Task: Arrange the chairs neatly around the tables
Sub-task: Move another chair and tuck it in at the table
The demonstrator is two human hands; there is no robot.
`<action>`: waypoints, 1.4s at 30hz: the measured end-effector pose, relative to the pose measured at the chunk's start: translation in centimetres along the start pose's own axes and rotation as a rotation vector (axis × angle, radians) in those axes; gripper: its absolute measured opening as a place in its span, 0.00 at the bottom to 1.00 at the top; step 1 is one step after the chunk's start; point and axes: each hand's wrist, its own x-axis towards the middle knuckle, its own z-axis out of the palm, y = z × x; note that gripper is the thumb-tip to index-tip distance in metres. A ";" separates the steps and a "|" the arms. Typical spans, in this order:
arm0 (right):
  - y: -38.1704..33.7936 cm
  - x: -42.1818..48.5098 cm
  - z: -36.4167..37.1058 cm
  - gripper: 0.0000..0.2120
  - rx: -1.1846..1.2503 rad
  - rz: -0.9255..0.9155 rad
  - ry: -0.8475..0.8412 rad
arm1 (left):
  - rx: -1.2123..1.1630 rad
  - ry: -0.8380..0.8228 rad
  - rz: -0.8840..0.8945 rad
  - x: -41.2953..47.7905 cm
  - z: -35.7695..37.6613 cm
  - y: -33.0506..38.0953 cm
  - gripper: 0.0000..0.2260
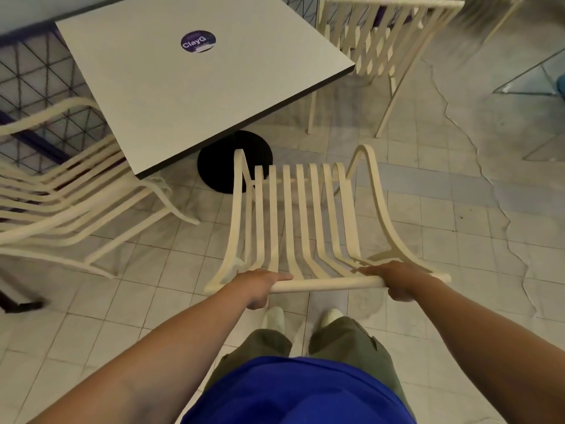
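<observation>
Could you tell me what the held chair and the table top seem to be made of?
Held chair: probably painted metal or moulded plastic; thin cream slats bend smoothly, matte.
Table top: likely laminate board; flat pale grey face, thin dark edge band.

Three cream slatted metal chairs are counted: one at centre (pixel 302 221), one at left (pixel 61 203), one at upper right (pixel 382 41). One square white-topped table (pixel 189 87) is seen, bearing one round purple sticker (pixel 198 41). Two hands are counted, left (pixel 260 286) and right (pixel 397 281).
</observation>
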 end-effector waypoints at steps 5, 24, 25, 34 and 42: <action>1.0 0.6 0.1 0.41 0.030 -0.061 -0.012 | 0.013 -0.033 -0.034 0.1 -0.2 0.4 0.43; 3.8 2.2 -1.8 0.37 -0.011 -0.318 -0.083 | -0.044 -0.024 -0.126 -1.0 0.4 3.4 0.44; 4.1 2.4 -2.1 0.36 -0.032 -0.326 -0.075 | -0.053 -0.018 -0.133 -1.0 0.5 3.8 0.44; 7.2 3.8 -4.9 0.36 -0.142 -0.407 -0.097 | -0.166 0.051 -0.250 -0.3 2.2 7.5 0.44; 9.0 4.7 -7.2 0.37 -0.262 -0.455 -0.127 | -0.277 0.061 -0.339 -0.3 3.4 11.8 0.43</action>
